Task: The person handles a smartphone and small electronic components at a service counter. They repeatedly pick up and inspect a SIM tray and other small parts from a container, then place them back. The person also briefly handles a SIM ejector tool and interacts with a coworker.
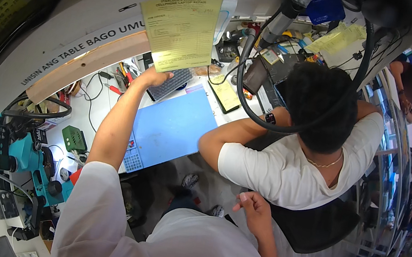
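Note:
My left hand (157, 77) reaches onto the workbench below a hanging yellow form (176, 30), fingers curled at a gray keyboard-like item (172, 87); what they grip is partly hidden. A light blue mat (167, 127) lies in front of it, beside a small compartment grid (132, 161). Red-handled tools (124, 75) and loose cables are just left of that hand. My right hand (252, 211) hangs low near my body, fingers loosely bent and apart, holding nothing, close to a black chair (309, 229).
A seated co-worker (317, 120) in a white shirt leans on the bench at right, under a thick black hose. Teal equipment (32, 161) and a green box (73, 138) crowd the left. Another person (406, 87) stands beyond a glass counter at far right.

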Available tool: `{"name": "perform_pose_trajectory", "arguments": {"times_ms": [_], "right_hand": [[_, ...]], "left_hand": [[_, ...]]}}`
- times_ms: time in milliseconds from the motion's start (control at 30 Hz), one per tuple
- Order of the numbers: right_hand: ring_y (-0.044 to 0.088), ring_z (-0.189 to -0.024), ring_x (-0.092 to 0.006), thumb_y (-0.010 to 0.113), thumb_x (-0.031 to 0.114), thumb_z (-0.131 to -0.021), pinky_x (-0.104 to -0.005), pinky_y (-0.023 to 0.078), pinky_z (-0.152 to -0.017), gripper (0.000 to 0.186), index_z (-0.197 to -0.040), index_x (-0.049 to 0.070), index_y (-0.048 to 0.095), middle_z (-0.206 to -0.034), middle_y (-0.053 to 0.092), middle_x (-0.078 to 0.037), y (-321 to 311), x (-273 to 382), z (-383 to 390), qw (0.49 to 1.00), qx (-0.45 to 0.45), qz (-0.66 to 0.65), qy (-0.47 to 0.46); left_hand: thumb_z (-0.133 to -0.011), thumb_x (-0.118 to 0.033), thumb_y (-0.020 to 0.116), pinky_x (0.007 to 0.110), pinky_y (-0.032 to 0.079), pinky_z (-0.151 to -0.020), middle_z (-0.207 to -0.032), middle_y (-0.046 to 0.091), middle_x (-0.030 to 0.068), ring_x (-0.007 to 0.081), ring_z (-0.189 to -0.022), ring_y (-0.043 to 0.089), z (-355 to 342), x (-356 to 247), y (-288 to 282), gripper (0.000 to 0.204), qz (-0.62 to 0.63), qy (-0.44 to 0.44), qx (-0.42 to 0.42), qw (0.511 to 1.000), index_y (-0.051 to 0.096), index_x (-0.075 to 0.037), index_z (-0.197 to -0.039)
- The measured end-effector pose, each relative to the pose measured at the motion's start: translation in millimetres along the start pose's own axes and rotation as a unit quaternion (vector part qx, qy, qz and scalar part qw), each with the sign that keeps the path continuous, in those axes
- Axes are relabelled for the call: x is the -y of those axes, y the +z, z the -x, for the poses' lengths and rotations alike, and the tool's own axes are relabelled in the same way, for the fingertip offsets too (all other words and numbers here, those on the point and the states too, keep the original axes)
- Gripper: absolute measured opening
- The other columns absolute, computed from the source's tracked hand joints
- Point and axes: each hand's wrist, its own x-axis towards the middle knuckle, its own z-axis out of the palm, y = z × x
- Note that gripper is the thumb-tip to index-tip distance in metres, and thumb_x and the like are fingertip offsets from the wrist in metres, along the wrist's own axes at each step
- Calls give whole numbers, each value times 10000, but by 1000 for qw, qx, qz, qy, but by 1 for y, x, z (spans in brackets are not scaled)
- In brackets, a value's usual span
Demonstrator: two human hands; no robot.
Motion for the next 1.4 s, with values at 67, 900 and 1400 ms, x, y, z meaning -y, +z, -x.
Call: {"name": "perform_pose_trajectory", "arguments": {"times_ms": [67, 900, 1400], "right_hand": [[542, -726, -40, 642, 275, -1105, -244, 435, -703, 280, -1068, 11, 726, -802, 738, -13, 1, -3, 3, 999, -9, -34, 4], [561, -676, -61, 652, 334, -1097, -275, 452, -635, 309, -1094, 38, 741, -776, 731, 0, -20, 11, 3, 998, -9, -55, 7], [500, -652, -76, 573, 489, -1116, -294, 391, -620, 453, -1017, 68, 710, -680, 632, 11, -182, -68, 164, 966, -48, -194, -164]], "left_hand": [[-1016, -321, 710, 431, 460, -1147, -1491, 639, 213, 372, -1390, 585, -11, -3, 1, 557, -59, -22, 44, 997, 595, -96, -1512], [-922, -309, 792, 490, 456, -1149, -1330, 694, 250, 422, -1305, 611, -22, 35, 59, 525, -100, 44, -62, 992, 704, -39, -1364], [-1067, -505, 627, 517, 473, -1101, -1347, 647, 248, 416, -1212, 638, 141, -186, 103, 604, 51, 263, -478, 837, 610, 10, -1381]]}}
